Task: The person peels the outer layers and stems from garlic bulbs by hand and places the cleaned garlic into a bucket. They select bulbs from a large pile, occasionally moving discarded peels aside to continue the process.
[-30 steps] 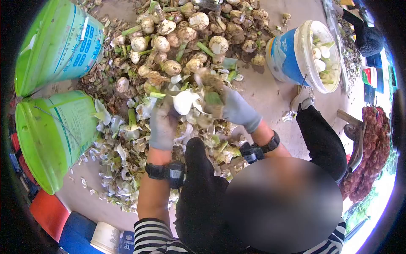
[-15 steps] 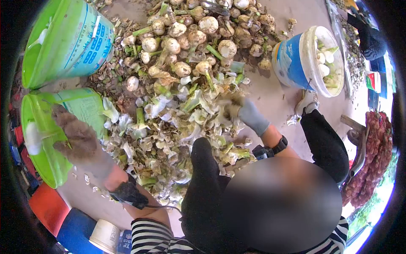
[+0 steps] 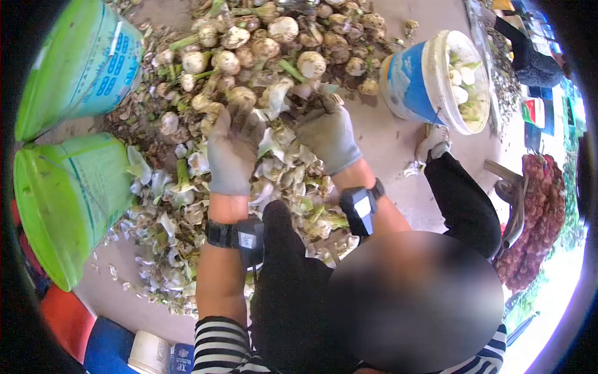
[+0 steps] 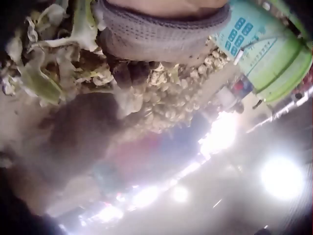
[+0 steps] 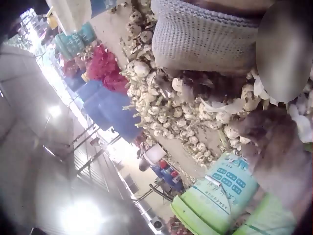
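Observation:
In the head view, both gloved hands are close together over the heap. The left hand (image 3: 233, 149) has its dirty fingers pointing away from the body, beside a garlic bulb (image 3: 242, 95); its grip is unclear. A pale, leafy garlic piece (image 3: 277, 96) lies between the hands. The right hand (image 3: 330, 137) has bent fingers near a small brown object (image 3: 337, 98), and whether it holds it is unclear. In the right wrist view, a white strip of skin (image 5: 222, 106) shows between the hands. Blur and the gloves hide the contacts in the left wrist view.
Two green buckets (image 3: 93, 68) (image 3: 81, 199) stand at the left. A white-and-blue bucket (image 3: 411, 78) with white bulbs is at the upper right. Unpeeled bulbs (image 3: 283, 29) lie beyond the hands, peelings (image 3: 168, 249) nearer the legs. A red net sack (image 3: 539, 218) is far right.
The left hand moved out from the body's midline to the lower green bucket, a white bulb leaving it there, then came back beside the right hand. The right hand shifted slightly left and away from the body.

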A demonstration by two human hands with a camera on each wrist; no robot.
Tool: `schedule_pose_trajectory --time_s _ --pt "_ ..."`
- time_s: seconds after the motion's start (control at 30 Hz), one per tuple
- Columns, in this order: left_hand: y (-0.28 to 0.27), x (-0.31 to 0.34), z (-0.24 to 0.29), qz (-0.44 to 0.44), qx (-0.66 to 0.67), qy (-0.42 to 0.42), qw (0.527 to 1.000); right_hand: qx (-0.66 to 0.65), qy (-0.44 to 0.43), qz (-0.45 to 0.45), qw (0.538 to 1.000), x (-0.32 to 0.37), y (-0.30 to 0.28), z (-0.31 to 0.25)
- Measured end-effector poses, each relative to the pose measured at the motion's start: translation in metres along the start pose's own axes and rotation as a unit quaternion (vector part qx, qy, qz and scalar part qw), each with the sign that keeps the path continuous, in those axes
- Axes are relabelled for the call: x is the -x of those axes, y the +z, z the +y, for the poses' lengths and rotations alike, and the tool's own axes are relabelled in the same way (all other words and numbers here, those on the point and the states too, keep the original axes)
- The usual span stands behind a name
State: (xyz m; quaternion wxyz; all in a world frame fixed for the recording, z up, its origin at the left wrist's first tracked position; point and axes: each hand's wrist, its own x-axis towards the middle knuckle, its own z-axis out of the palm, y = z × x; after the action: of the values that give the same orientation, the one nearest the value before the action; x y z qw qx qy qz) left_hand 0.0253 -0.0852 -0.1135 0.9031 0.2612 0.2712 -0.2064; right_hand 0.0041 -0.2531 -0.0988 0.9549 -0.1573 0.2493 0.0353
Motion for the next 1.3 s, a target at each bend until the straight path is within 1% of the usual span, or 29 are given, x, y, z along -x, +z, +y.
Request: schedule_pose_trajectory --time_s 0.03,0.07,0.1,0.13,0.2,0.23,0.27,0.43,0.47,0.5,0.53,0.57,0.63,0.67,0.7,0.73,0.77,0.8,0.83,0.9,0.93,0.97,1.03,1.07,1.1,1.17,1.2,1.23,1.3 --pt "0.007 0.007 -0.007 -0.002 0.002 -0.004 1.0 -0.043 0.005 0.014 0.999 -0.001 -0.002 0.001" --pt "0.015 0.014 -0.013 0.018 -0.067 0.0 0.998 -0.076 0.011 -0.009 0.997 0.005 0.013 0.001" --pt "0.018 0.02 -0.015 0.038 -0.135 0.005 0.99 -0.076 0.011 -0.009 0.997 0.002 0.007 0.003" --pt "0.011 0.02 -0.019 0.01 -0.157 -0.024 0.987 -0.042 -0.01 0.001 0.999 -0.001 0.002 0.005" --pt "0.003 0.016 -0.022 0.0 -0.145 -0.034 0.989 -0.009 -0.03 0.009 0.999 -0.006 -0.009 0.011" --pt "0.006 0.016 -0.021 -0.011 -0.134 -0.045 0.99 0.221 -0.116 0.08 0.965 -0.007 -0.009 0.013" --pt "0.011 0.016 -0.02 -0.011 -0.135 -0.045 0.99 0.436 -0.194 0.146 0.867 -0.007 -0.009 0.015" --pt "0.009 0.013 -0.026 -0.018 -0.115 0.021 0.993 0.397 -0.185 0.094 0.894 -0.003 -0.008 0.026" --pt "0.003 0.022 -0.025 -0.098 -0.397 0.179 0.895 0.338 -0.144 0.125 0.922 0.003 -0.001 0.029" --pt "0.001 0.021 -0.024 -0.092 -0.401 0.178 0.894 0.278 -0.104 0.154 0.943 0.006 0.003 0.032" --pt "0.001 0.017 -0.025 -0.052 -0.257 0.101 0.96 0.456 -0.244 0.089 0.851 0.008 -0.002 0.04" --pt "0.001 0.015 -0.024 -0.012 -0.104 0.022 0.994 0.454 -0.241 0.088 0.853 0.011 -0.008 0.043" --pt "0.003 0.018 -0.02 0.027 -0.086 0.003 0.996 0.294 -0.104 0.076 0.947 0.024 -0.011 0.049" --pt "0.003 0.02 -0.018 0.033 -0.112 0.027 0.993 0.457 -0.196 0.081 0.864 0.025 -0.018 0.053" --pt "0.004 0.021 -0.016 0.037 -0.138 0.05 0.988 0.457 -0.198 0.08 0.864 0.026 -0.019 0.056" --pt "-0.004 0.015 -0.015 0.034 -0.138 0.051 0.989 0.389 -0.169 0.109 0.899 0.025 -0.018 0.057" --pt "-0.016 0.008 -0.013 0.062 -0.2 0.095 0.973 0.318 -0.139 0.138 0.928 0.023 -0.021 0.058" --pt "-0.026 0.002 -0.013 0.089 -0.261 0.139 0.951 0.343 -0.145 0.15 0.916 0.021 -0.028 0.053" --pt "-0.003 0.012 -0.001 0.09 -0.178 0.09 0.976 0.343 -0.149 0.147 0.916 0.015 -0.04 0.044" --pt "-0.006 0.007 0.012 0.092 -0.148 0.105 0.979 0.574 -0.269 0.1 0.767 0.004 -0.062 0.02" --pt "0.001 0.01 0.021 0.08 -0.148 0.101 0.981 0.704 -0.334 0.072 0.623 0.01 -0.039 0.004" --pt "-0.002 0.008 0.023 0.079 -0.148 0.101 0.981 0.704 -0.335 0.071 0.623 0.007 -0.031 0.001" --pt "-0.004 -0.001 0.025 0.085 -0.191 0.116 0.971 0.894 -0.153 0.079 0.413 -0.007 -0.021 0.001" --pt "0.001 -0.002 0.024 0.06 -0.206 0.1 0.972 0.907 -0.196 0.067 0.367 -0.016 -0.026 0.012" --pt "0.002 -0.006 0.022 0.058 -0.206 0.102 0.972 0.906 -0.199 0.067 0.367 -0.023 -0.031 0.011" --pt "0.008 -0.01 0.021 0.002 -0.351 0.066 0.934 0.911 -0.172 0.005 0.374 -0.036 -0.032 0.01" --pt "0.009 -0.006 0.022 -0.035 -0.432 0.074 0.898 0.894 -0.183 0.031 0.408 -0.039 -0.034 0.003" --pt "0.009 -0.006 0.018 -0.032 -0.432 0.077 0.898 0.894 -0.183 0.026 0.408 -0.038 -0.033 -0.004" --pt "0.005 -0.007 0.009 -0.169 -0.567 0.185 0.785 0.751 -0.182 -0.054 0.632 -0.024 -0.021 -0.02"
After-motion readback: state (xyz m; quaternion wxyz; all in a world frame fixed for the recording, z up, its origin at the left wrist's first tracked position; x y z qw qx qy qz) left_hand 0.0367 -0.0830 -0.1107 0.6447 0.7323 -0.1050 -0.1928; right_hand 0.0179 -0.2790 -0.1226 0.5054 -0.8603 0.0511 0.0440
